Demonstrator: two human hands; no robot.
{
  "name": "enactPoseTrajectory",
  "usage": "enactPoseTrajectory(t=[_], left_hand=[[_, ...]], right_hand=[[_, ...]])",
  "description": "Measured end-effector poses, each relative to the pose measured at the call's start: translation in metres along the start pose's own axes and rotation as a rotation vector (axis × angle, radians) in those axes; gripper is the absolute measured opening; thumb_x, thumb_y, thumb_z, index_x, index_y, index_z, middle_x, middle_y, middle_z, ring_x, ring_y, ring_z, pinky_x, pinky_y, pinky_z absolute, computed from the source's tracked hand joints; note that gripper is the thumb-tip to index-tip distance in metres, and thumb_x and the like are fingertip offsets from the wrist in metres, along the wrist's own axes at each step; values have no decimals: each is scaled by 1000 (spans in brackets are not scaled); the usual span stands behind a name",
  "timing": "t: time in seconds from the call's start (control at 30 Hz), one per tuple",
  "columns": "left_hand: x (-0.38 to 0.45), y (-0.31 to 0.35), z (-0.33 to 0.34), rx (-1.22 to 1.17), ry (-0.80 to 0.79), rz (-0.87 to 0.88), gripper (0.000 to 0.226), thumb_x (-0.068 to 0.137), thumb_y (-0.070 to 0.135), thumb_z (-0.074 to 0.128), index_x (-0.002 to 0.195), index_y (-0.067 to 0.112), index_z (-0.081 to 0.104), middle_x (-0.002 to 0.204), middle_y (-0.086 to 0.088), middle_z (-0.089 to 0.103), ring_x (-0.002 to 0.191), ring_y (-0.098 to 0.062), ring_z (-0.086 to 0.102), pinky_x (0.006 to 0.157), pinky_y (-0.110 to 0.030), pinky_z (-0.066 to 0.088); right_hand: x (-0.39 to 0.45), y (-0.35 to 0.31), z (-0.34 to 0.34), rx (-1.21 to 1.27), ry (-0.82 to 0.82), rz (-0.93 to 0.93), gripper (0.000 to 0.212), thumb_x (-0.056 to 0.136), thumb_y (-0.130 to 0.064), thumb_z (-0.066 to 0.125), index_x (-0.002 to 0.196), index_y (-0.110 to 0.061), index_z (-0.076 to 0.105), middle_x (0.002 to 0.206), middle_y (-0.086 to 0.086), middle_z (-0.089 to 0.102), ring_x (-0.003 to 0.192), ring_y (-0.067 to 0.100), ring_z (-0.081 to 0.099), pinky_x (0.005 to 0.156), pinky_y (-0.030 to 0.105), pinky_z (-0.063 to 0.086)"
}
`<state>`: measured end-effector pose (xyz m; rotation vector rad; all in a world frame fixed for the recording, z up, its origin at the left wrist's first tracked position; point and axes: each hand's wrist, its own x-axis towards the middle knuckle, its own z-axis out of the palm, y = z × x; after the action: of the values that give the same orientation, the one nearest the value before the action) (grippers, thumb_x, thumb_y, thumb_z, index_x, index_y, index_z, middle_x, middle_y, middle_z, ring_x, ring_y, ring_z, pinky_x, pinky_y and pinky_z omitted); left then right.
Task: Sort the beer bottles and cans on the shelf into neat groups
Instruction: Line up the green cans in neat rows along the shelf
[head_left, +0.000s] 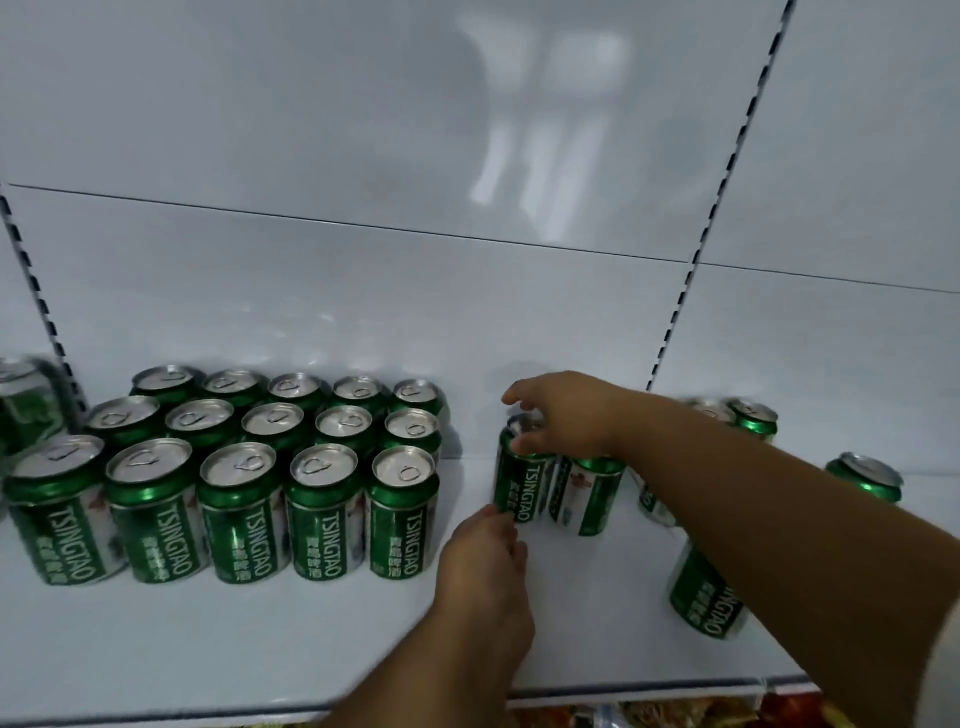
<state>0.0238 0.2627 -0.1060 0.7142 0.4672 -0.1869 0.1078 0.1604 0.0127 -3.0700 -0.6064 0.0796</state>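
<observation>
Green can (519, 480) between both hands

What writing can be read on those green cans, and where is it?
"TSINGTAO": reads down the side of each front-row can and the can the right hand grips.
"青岛啤酒": beside it on those front cans.
Small print on the neighbouring can: too blurred.
</observation>
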Motion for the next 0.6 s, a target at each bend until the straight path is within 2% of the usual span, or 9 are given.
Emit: enactPoseTrajectory(t=[0.07, 0.13, 0.17, 0.23, 0.33, 0.43, 0.5, 0.6], left_hand=[[10, -5, 3, -34, 2, -5, 17, 94, 2, 53, 80, 8, 61, 84, -8, 61, 79, -18, 55, 83, -30, 45], [15, -8, 8, -67, -25, 23, 9, 86, 5, 56, 80, 10, 61, 84, -8, 59, 76, -18, 54, 73, -30, 45], [17, -8, 11, -74, -23, 54, 12, 87, 4, 54, 80, 10, 61, 83, -10, 58, 73, -18, 53, 68, -28, 43], [24, -9, 15, -49, 15, 125, 25, 93, -1, 46, 81, 9, 66, 79, -9, 62, 73, -17, 56, 68, -27, 43], [40, -9, 19, 60, 93, 223, 29, 91, 0, 48, 101, 16, 70, 91, -6, 64, 86, -18, 57, 76, -27, 44], [56, -9, 22, 169, 148, 254, 39, 91, 6, 52, 126, 19, 63, 100, -6, 64, 88, -19, 54, 80, -31, 44], [63, -9, 24, 190, 188, 277, 46, 89, 8, 53, 133, 22, 59, 124, -9, 64, 109, -26, 57, 97, -37, 45], [71, -7, 28, 207, 200, 290, 49, 87, 7, 52, 134, 17, 57, 136, -17, 56, 126, -35, 50, 107, -46, 40]], right_hand=[[13, 4, 2, -66, -46, -51, 54, 87, -39, 69, 135, -19, 53, 129, 4, 57, 117, 23, 54, 97, 38, 47], [24, 8, 1, -77, -58, -102, 53, 85, -36, 72, 132, -18, 56, 124, 2, 59, 113, 21, 55, 94, 36, 48], [29, 9, -1, -71, -59, -128, 53, 84, -35, 73, 132, -19, 56, 124, 1, 60, 112, 20, 55, 94, 35, 48], [39, 10, -6, -56, -37, -189, 53, 84, -33, 73, 132, -19, 56, 124, -1, 60, 111, 18, 55, 93, 31, 46], [59, 8, -13, -26, 14, -245, 51, 84, -32, 74, 129, -17, 58, 121, 0, 61, 108, 18, 56, 91, 31, 47], [78, 4, -10, -29, 47, -269, 43, 82, -33, 76, 119, -15, 63, 110, 1, 63, 100, 20, 58, 84, 31, 48], [87, 3, -4, -39, 62, -294, 36, 81, -33, 76, 111, -16, 66, 103, -1, 62, 94, 19, 58, 77, 29, 45], [95, 2, 4, -38, 86, -322, 30, 81, -32, 75, 104, -16, 68, 101, 1, 65, 91, 19, 59, 78, 32, 49]])
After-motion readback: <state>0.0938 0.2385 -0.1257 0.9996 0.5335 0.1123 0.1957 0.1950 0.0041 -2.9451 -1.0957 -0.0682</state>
